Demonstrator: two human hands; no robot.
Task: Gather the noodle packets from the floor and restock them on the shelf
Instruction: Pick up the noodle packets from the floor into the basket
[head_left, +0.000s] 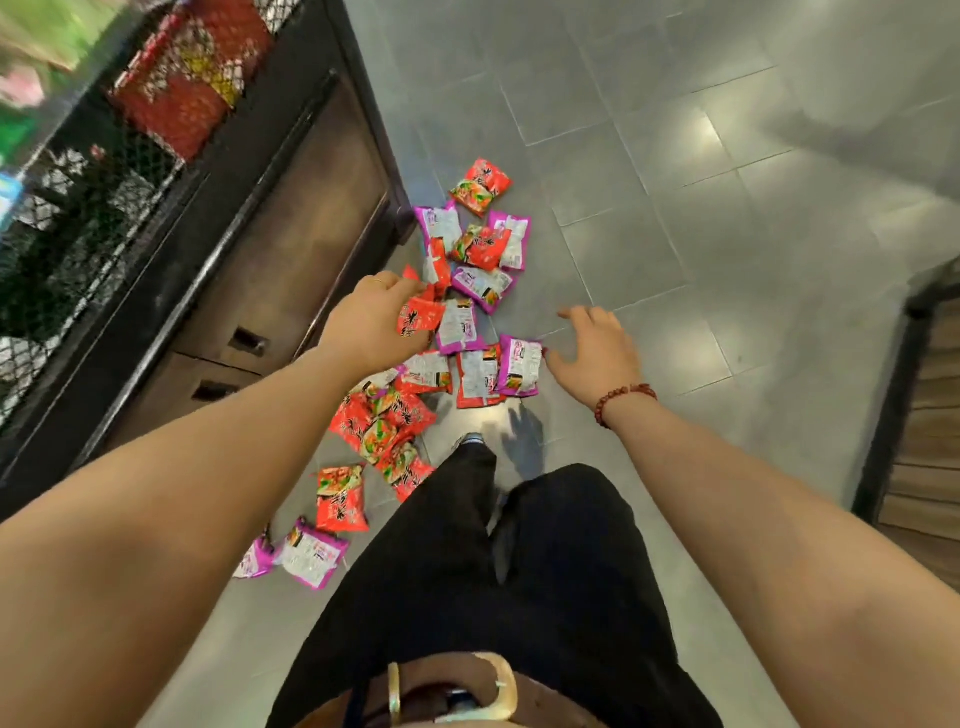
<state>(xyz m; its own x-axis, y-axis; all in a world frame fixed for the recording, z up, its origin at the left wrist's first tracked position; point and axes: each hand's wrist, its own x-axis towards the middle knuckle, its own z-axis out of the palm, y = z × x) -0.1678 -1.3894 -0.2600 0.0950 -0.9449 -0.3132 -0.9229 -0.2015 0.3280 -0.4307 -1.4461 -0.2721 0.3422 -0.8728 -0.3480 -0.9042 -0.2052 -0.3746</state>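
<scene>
Because noodle packets (384, 415) litter the floor (675, 208) beside the shelf (291, 208), the left hand (376, 319) pinches a red packet (420, 318) while the right hand (597, 348) spreads, seemingly to scoop more.

**Reaching into the spill**

The left hand (374, 317) grips a red packet (422, 316). Beyond and beneath that grip, more packets (483, 249), red and purple, litter the floor (675, 208). To its right, the right hand (597, 348) hovers, fingers spread, beside a purple packet (519, 366). To its left stands the shelf (156, 208).

L hand (375, 318) curled; R hand (597, 351) splayed, palm down.
</scene>
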